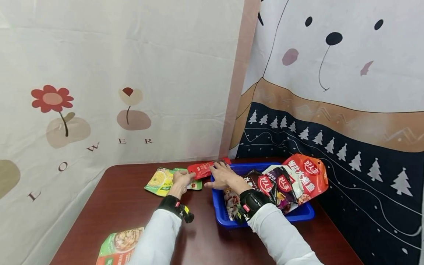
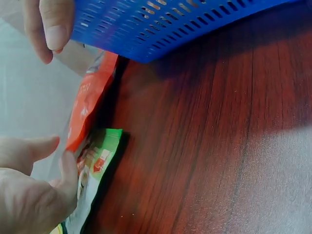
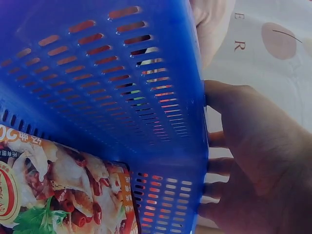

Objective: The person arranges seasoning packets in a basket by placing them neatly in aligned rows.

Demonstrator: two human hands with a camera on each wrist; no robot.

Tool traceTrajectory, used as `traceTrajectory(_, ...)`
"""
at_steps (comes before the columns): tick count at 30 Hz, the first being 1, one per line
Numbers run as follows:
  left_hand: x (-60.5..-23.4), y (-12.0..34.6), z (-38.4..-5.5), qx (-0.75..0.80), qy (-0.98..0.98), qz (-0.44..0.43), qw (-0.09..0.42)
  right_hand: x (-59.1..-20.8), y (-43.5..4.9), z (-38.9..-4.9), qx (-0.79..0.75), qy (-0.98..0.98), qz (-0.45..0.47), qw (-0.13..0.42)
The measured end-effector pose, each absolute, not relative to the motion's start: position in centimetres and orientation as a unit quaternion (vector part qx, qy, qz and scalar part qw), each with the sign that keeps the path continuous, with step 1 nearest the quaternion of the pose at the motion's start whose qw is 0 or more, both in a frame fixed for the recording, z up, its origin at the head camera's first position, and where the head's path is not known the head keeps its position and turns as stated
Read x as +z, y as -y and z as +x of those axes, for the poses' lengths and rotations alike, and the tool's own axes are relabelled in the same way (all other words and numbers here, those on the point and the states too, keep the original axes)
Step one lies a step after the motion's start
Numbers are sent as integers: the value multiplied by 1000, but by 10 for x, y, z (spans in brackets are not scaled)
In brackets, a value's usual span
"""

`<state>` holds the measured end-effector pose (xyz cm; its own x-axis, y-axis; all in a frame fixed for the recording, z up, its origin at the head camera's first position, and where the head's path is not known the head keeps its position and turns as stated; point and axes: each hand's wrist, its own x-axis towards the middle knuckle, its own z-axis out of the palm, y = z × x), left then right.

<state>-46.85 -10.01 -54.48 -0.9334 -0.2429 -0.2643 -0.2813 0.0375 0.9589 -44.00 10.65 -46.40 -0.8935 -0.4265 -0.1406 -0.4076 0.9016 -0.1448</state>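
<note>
My left hand [image 1: 182,180] is at the near end of a red food packet [image 1: 200,170] at the table's back. In the left wrist view its fingertips are beside the end of the red packet [image 2: 87,100], with a gap between thumb and finger. A green packet [image 2: 100,158] and a yellow-green packet [image 1: 159,182] lie under and beside that hand. Over the left rim of a blue basket [image 1: 216,211] reaches my right hand [image 1: 223,176], fingers spread near the red packet's other end. Whether it touches the packet is unclear.
Several packets fill the basket, among them a black one [image 1: 285,186] and a large orange-red one [image 1: 308,173] jutting past the right rim. A green-and-orange packet [image 1: 120,244] lies at the table's front left. Printed cloth [image 1: 185,92] hangs behind the table.
</note>
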Motion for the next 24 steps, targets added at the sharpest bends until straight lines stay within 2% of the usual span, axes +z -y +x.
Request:
traceTrajectory(6, -543, 97, -461, 732, -654, -183, 53, -463, -104, -439, -54, -972, -215, 78)
traceTrajectory(16, -540, 105, -455, 706, -687, -165, 42, -464, -108, -441, -61, -971, -215, 85)
traceTrajectory(24, -520, 127, -435, 708, -699, -97, 20, -464, -116, -438, -57, -970, -220, 84)
